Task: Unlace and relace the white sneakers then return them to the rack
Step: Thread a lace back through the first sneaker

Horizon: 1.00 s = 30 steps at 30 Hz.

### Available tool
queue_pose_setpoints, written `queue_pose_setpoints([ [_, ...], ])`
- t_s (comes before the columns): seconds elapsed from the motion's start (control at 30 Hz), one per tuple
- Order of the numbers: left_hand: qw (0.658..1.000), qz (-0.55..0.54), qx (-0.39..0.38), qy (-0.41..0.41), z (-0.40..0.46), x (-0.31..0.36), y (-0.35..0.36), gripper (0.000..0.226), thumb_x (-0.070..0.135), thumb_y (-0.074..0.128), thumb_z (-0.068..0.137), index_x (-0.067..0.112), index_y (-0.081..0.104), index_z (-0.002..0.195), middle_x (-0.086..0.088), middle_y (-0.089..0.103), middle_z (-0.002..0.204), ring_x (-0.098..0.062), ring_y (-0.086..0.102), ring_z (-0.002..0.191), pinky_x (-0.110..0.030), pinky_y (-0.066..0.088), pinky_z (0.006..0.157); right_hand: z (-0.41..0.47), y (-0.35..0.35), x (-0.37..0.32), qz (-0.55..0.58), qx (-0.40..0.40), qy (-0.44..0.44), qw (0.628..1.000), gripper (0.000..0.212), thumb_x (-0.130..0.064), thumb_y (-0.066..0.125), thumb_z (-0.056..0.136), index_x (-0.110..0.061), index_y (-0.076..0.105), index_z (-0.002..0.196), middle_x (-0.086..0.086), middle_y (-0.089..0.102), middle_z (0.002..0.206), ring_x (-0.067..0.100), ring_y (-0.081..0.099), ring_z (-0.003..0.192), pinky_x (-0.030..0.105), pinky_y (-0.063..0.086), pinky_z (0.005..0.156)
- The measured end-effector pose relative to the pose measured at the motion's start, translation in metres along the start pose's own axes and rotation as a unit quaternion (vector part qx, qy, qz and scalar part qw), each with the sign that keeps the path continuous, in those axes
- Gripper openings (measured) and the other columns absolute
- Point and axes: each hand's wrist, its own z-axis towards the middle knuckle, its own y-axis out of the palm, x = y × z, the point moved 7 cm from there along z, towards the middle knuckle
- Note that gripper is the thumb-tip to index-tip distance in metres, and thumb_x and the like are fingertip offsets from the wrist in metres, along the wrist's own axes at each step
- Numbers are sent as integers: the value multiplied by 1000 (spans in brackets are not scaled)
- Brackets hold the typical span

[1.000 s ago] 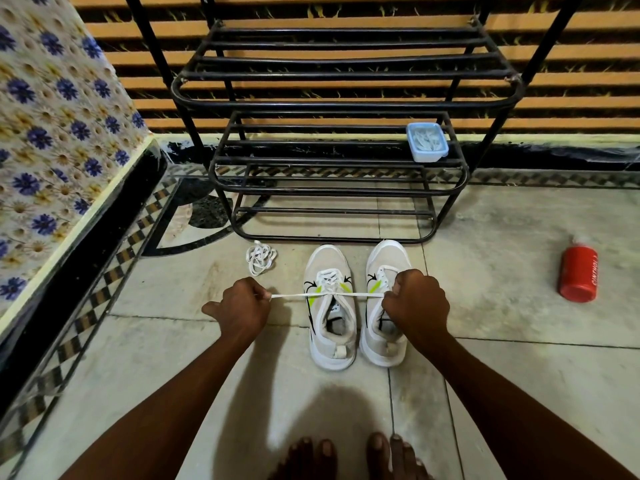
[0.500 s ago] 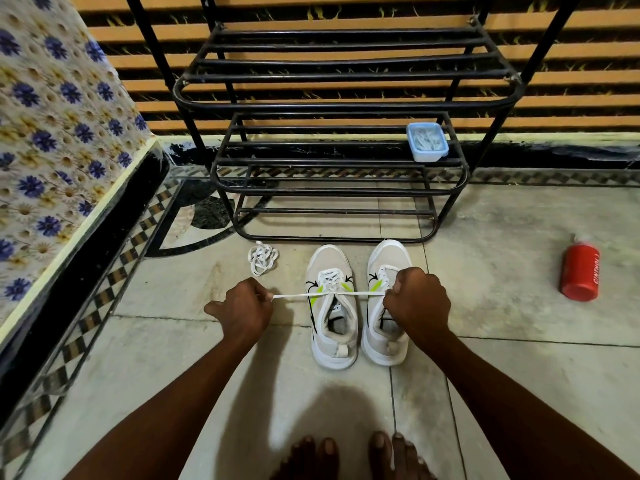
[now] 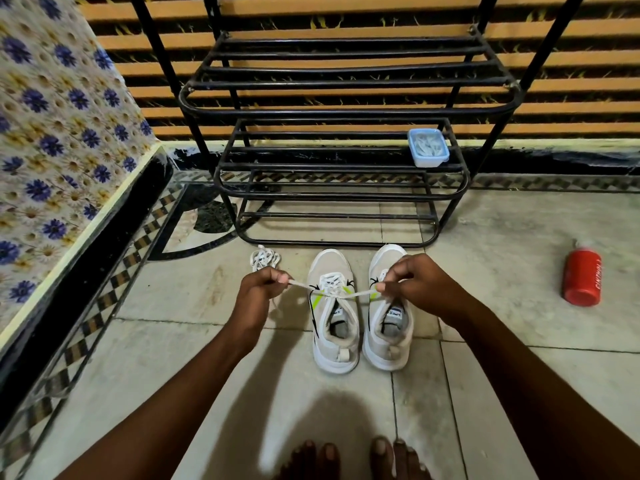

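Observation:
Two white sneakers stand side by side on the tiled floor, toes toward the black metal rack (image 3: 346, 195). The left sneaker (image 3: 334, 317) is laced near the toe, and both ends of its white lace (image 3: 349, 295) run out sideways from its top. My left hand (image 3: 258, 294) pinches one lace end to the left of the shoe. My right hand (image 3: 414, 284) pinches the other end above the right sneaker (image 3: 389, 327) and covers part of its front. A loose white lace (image 3: 265, 258) lies bunched on the floor, left of the shoes.
A small blue-lidded box (image 3: 427, 147) sits on the rack's middle shelf at the right. A red bottle (image 3: 582, 277) lies on the floor to the right. A floral-covered bed (image 3: 52, 133) fills the left side. My bare toes (image 3: 353, 459) show at the bottom edge.
Both hands have eased inward and the lace, stretched straight before, now sags in a shallow V over the left sneaker. My right hand has lifted a little.

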Motion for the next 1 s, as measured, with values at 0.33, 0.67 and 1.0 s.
queue_pose_setpoints([
  [0.33,997,-64,-39,28,-8,30,59,20,19,70,98,5,72,85,-20,77,99,-4,70,79,-9,48,63,9,43,-9,334,34,-18,942,16,-7,63,96,5,73,94,15,76,107,23,73,102,36,44,85],
  [0.67,986,-24,-89,136,-3,31,61,24,-7,76,85,16,83,92,-7,78,97,-25,74,95,-42,59,91,14,51,-1,369,115,-5,922,14,5,69,88,0,77,98,19,77,96,27,74,85,28,54,67],
  [1.0,977,63,-75,187,-8,33,65,27,-3,85,79,15,69,93,-8,65,107,-22,66,68,-33,57,68,9,47,-25,143,144,-95,975,19,10,76,76,-9,74,77,1,75,73,13,71,69,23,55,67],
])
